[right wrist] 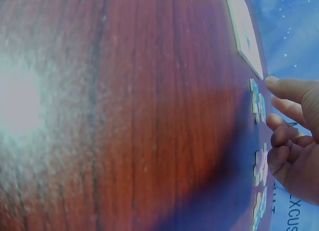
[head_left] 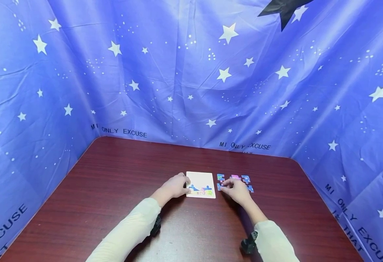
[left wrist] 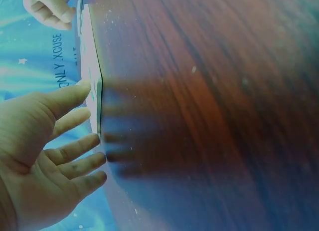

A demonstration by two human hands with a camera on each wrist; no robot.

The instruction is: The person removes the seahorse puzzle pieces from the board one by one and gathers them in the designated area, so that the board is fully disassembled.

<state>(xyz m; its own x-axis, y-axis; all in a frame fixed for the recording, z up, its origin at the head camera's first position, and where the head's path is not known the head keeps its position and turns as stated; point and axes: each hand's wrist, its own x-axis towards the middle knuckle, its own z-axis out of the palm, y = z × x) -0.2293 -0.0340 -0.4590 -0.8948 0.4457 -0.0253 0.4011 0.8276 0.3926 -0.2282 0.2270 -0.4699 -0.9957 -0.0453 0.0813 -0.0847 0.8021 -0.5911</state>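
Observation:
A square white puzzle board (head_left: 200, 179) lies on the table, with colourful fitted pieces (head_left: 202, 191) along its near side. My left hand (head_left: 177, 185) is at the board's left edge. In the left wrist view, the thumb (left wrist: 75, 97) rests over the board's rim while the other fingers spread loosely beside it. To the right of the board my right hand (head_left: 235, 190) hovers low over loose jigsaw pieces (head_left: 246, 178), partly covering them. Thumb and forefinger are held apart near the leftmost blue piece (head_left: 219, 186); the right wrist view shows the remaining fingers bent.
The dark red wooden table (head_left: 112, 171) has rounded far corners. Blue star-printed cloth (head_left: 165, 72) hangs along its back and both sides. A black wrist device (head_left: 249, 243) sits at the right sleeve, another (head_left: 156, 225) at the left.

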